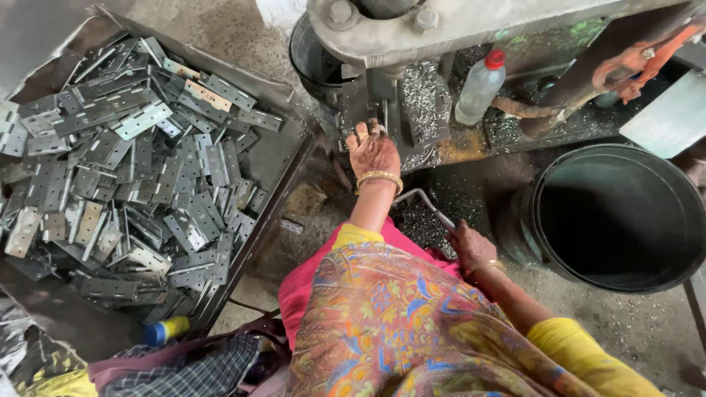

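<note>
**Hinge plate at the press, big pile waiting**

I see my left hand (373, 151) pinching a small plate at the press die (382, 117); right hand (471, 246) grips the lever (426, 202). Left tray (283, 158) heaped with hinge plates (132, 169); right bucket (618, 217) looks empty, so I judge it early.

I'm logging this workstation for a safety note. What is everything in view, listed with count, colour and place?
metal hinge plates: too many to count, grey, heaped in tray at left
tray: one, dark metal, left
press machine: one, grey, top centre
plastic bottle: one, clear with red cap, on machine bed
bucket: one, dark, right
metal handle: one, grey, below machine
small bottle: one, blue and yellow, bottom left
left hand: at the machine's die
right hand: gripping the metal handle
</note>
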